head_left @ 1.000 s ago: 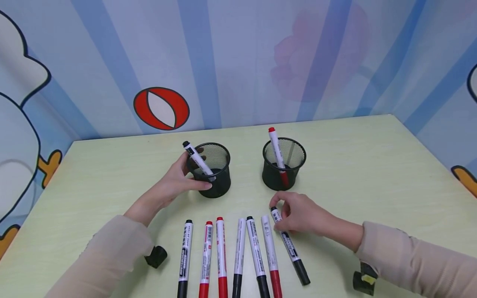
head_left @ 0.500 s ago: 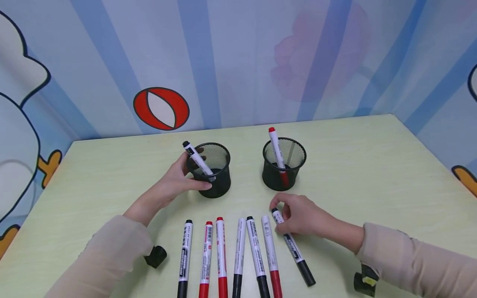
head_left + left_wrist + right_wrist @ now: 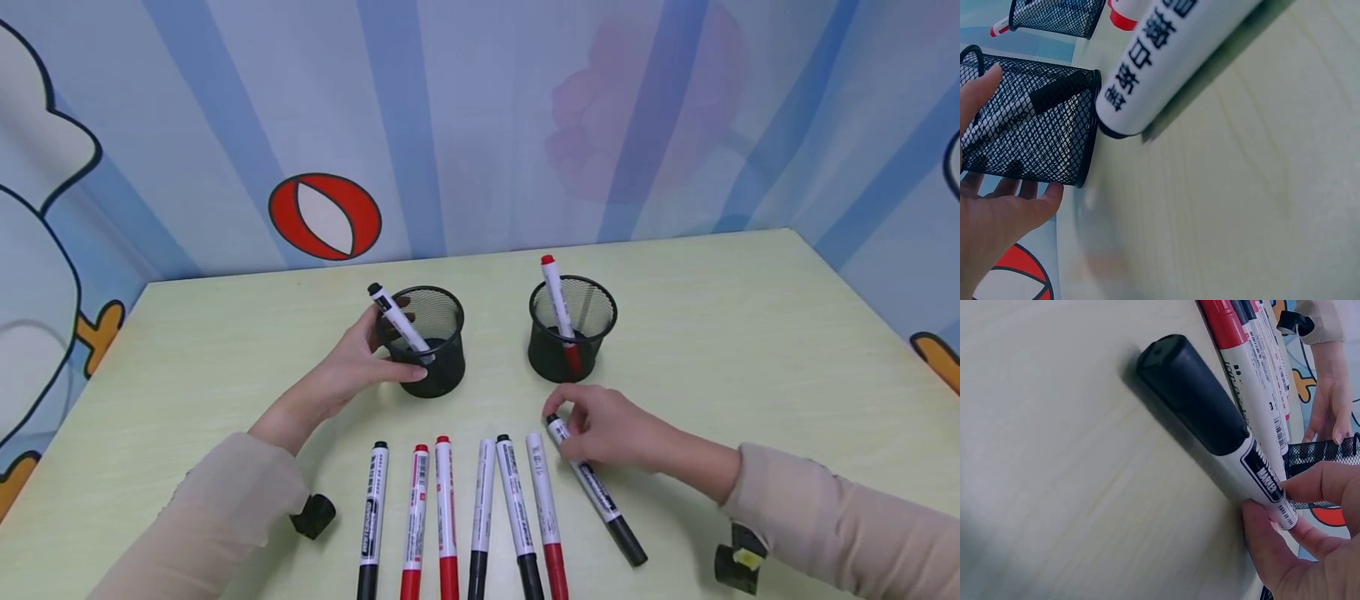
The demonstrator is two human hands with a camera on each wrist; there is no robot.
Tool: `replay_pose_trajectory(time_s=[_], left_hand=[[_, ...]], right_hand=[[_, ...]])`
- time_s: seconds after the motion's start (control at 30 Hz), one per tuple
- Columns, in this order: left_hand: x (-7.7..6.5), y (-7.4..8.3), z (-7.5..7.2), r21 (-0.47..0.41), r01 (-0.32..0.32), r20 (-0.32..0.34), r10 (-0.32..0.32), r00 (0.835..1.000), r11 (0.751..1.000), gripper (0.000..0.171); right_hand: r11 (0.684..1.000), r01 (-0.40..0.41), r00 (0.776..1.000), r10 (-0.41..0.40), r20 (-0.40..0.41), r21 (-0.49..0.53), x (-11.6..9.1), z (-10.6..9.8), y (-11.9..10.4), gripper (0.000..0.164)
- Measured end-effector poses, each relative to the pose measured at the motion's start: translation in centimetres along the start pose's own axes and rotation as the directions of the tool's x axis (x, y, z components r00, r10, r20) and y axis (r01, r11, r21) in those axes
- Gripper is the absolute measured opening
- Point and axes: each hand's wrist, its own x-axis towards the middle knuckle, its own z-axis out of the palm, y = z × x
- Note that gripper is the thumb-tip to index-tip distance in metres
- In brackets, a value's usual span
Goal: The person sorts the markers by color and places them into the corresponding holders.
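Marker in hand: a slim white cylindrical marker with black lettering and a long black cap (image 3: 596, 492) slants at the right end of the row, its cap toward the lower right; whether it touches the table is unclear.
Since a second ago: its capped end has swung farther right, widening the gap to its neighbour, while the left hand and its cup look unmoved.
Right hand: the right hand (image 3: 611, 425), fingers bent, pinches that marker near its uncapped end between thumb and fingertips.
Left hand: the left hand (image 3: 356, 362) grips a round black wire-mesh cup (image 3: 442, 375), thumb across its near side, fingers round behind.
Gripped cup: it stands upright with one black-ended white marker (image 3: 399, 319) inside, leaning left above the rim.
Other cup: a matching black mesh cup (image 3: 546, 354) stands apart to the right, holding a red-ended white marker (image 3: 557, 296), its red cap visible through the mesh.
Row: six white markers lie side by side, capped, left to right, black (image 3: 372, 508), red (image 3: 416, 517), red (image 3: 446, 508), black (image 3: 481, 508), black (image 3: 517, 508) and red (image 3: 545, 500).
Table: a pale yellow-green wood-grain table (image 3: 750, 350).
Room: a blue striped backdrop (image 3: 487, 125) bears a red-and-white ball picture (image 3: 363, 217).
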Motion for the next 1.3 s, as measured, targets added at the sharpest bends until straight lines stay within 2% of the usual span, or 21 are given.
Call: replay_pose_trajectory(time_s=[0.3, 0.63, 0.93, 1.3], left_hand=[[0.2, -0.2, -0.2, 0.002, -0.020, 0.010, 0.020, 1.000, 1.000, 0.087], [0.2, -0.2, -0.2, 0.005, -0.022, 0.015, 0.022, 1.000, 1.000, 0.087], [0.3, -0.2, -0.2, 0.008, -0.015, 0.013, 0.014, 1.000, 1.000, 0.087], [0.2, -0.1, -0.2, 0.006, -0.005, 0.013, 0.005, 1.000, 1.000, 0.088]], right_hand=[[0.979, -0.011, 0.998, -0.002, 0.062, 0.201, 0.3, -0.7, 0.1, 0.039], [0.954, 0.018, 0.997, -0.039, 0.065, 0.298, 0.2, -1.6, -0.8, 0.044], [0.944, 0.131, 0.984, -0.161, 0.076, 0.302, 0.3, -2.8, -1.7, 0.046], [0.952, 0.199, 0.977, -0.210, 0.024, 0.233, 0.7, -4.4, -3.4, 0.043]])
